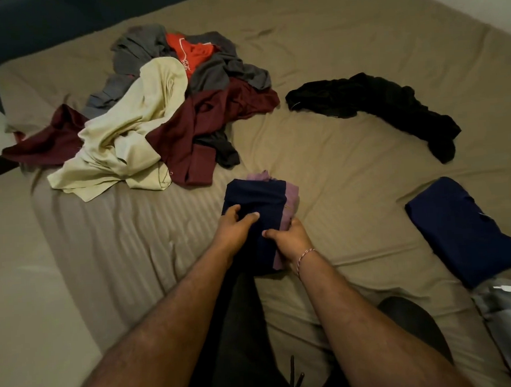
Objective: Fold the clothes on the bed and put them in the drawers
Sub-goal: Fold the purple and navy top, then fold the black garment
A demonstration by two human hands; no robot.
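My left hand [238, 224] and right hand [284, 239] both pinch the folded navy-and-mauve cloth bundle [259, 205] near the tan bed's [351, 172] near edge. I should keep its layers squared and grip tight while lifting.

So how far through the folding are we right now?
One navy garment lies folded on the bed. Both hands, left and right, grip a folded navy and mauve bundle. Left to fold: the mixed pile and the black garment. No drawers are in view.
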